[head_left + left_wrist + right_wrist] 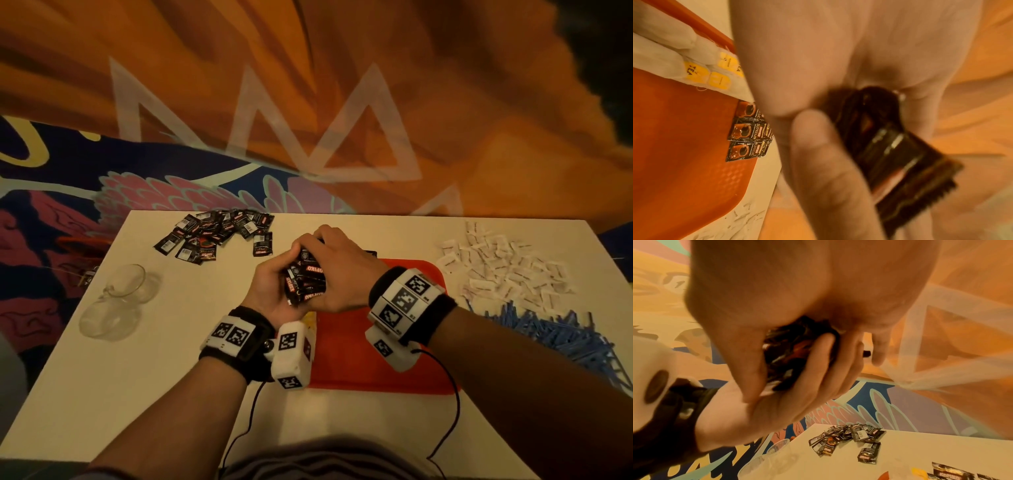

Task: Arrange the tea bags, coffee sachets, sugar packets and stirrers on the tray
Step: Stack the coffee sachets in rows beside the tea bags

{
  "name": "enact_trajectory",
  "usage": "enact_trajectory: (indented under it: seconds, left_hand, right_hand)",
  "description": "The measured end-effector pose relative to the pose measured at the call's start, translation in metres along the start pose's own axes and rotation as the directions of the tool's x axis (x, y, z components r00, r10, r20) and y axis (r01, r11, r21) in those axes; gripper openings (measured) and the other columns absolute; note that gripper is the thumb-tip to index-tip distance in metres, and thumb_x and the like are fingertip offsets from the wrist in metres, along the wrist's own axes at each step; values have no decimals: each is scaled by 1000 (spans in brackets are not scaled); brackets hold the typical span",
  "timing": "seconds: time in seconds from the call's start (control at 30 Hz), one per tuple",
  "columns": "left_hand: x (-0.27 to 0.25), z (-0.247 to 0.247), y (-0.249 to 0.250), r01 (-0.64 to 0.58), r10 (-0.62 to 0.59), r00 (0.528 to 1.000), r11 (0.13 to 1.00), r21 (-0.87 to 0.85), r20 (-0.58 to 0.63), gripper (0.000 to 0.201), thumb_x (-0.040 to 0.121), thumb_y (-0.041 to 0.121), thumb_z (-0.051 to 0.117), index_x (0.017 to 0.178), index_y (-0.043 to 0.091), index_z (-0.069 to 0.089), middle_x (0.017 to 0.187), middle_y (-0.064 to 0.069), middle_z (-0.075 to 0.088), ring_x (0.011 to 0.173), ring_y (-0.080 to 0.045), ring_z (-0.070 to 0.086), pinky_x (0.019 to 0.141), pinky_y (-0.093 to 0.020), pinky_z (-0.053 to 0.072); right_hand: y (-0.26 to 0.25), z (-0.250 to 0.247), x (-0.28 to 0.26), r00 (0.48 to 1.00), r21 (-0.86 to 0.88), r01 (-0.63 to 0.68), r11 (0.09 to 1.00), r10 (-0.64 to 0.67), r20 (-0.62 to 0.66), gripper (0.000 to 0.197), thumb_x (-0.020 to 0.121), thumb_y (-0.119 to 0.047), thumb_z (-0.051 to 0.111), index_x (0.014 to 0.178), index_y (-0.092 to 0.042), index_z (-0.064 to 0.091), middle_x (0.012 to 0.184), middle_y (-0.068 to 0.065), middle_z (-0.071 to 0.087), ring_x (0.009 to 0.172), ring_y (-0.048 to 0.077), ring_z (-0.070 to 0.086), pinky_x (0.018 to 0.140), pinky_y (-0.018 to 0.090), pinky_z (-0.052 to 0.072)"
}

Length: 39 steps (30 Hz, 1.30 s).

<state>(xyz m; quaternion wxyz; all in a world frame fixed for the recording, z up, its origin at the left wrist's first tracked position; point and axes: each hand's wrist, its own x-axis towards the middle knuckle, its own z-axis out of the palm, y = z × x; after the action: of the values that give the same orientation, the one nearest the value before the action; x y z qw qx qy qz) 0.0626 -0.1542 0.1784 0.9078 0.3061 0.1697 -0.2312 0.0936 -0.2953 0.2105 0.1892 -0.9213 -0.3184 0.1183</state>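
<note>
Both hands hold one bundle of black coffee sachets (306, 281) over the far left part of the red tray (376, 359). My left hand (274, 284) cups the bundle from the left, fingers curled under it. From above and the right, my right hand (337, 263) grips the same bundle (789, 353). In the left wrist view, the bundle (890, 146) sits between thumb and fingers. Tea bags with yellow tags (694, 71) and a row of coffee sachets (748, 133) lie on the tray (684, 162).
A loose pile of coffee sachets (219, 236) lies at the table's far left. White sugar packets (507, 270) spread over the far right, with blue stirrers (555, 335) heaped nearer. Two glass cups (120, 294) stand at the left. Cables run off the near edge.
</note>
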Motion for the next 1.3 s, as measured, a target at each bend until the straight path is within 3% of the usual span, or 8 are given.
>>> enact_trajectory:
  seconds: [0.17, 0.27, 0.47, 0.63, 0.8, 1.03, 1.13, 1.3]
  left_hand:
    - [0, 14, -1, 41, -41, 999, 991, 127, 0, 65, 84, 67, 44, 106, 14, 74, 105, -12, 73, 97, -23, 72, 83, -34, 59]
    - [2, 12, 0, 58, -59, 998, 996, 69, 18, 78, 92, 73, 28, 84, 16, 80, 97, -10, 74, 92, -23, 73, 80, -35, 59]
    - [5, 6, 4, 113, -108, 991, 992, 60, -73, 56, 96, 57, 42, 117, 11, 68, 111, -15, 70, 101, -29, 68, 80, -38, 59]
    - [11, 9, 3, 124, -121, 992, 990, 64, -44, 29, 95, 25, 51, 112, 7, 66, 96, -15, 73, 83, -27, 74, 67, -36, 62]
    - [13, 5, -1, 38, -36, 999, 995, 97, -19, 47, 84, 11, 58, 131, 7, 53, 101, -18, 69, 86, -29, 72, 67, -38, 61]
    - [17, 4, -9, -28, 36, 998, 989, 148, -56, 54, 89, 20, 59, 139, 2, 52, 120, -20, 67, 103, -30, 69, 83, -42, 60]
    - [14, 4, -3, 38, -34, 998, 996, 83, -44, 45, 94, 37, 53, 120, 4, 68, 122, -19, 67, 109, -30, 65, 99, -43, 48]
    - [12, 2, 5, 104, -103, 994, 992, 71, -22, 34, 95, 23, 46, 115, 4, 66, 104, -17, 71, 91, -27, 71, 80, -37, 58]
  right_hand:
    - [1, 1, -2, 998, 58, -22, 998, 26, -58, 86, 55, -58, 85, 119, -27, 38, 114, -2, 34, 103, 15, 40, 76, 30, 42]
    - [3, 3, -3, 997, 129, -24, 991, 33, -66, 76, 52, -52, 87, 104, -29, 36, 116, -7, 31, 97, 15, 45, 78, 33, 48]
    - [13, -1, -4, 997, 129, -27, 991, 36, -66, 97, 57, -51, 87, 136, -33, 34, 131, -3, 40, 120, 20, 37, 101, 39, 40]
    - [11, -2, -4, 997, 73, -80, 994, 81, -1, 107, 52, -61, 87, 142, -40, 34, 142, -3, 23, 131, 21, 28, 103, 35, 36]
    - [14, -4, -3, 971, 100, -231, 968, 222, 92, 110, 45, -59, 90, 138, -43, 33, 151, 4, 16, 137, 30, 29, 110, 48, 36]
    - [16, -1, -2, 954, 190, -291, 937, 271, 126, 105, 46, -63, 88, 133, -44, 32, 142, 0, 26, 132, 23, 27, 106, 47, 39]
    - [16, 2, -3, 960, 240, -276, 931, 278, 29, 94, 48, -60, 88, 124, -37, 39, 129, 0, 31, 122, 19, 31, 103, 44, 41]
    - [15, 6, -8, 979, 254, -172, 952, 193, -61, 92, 56, -59, 86, 132, -37, 40, 131, -2, 31, 124, 17, 30, 105, 44, 40]
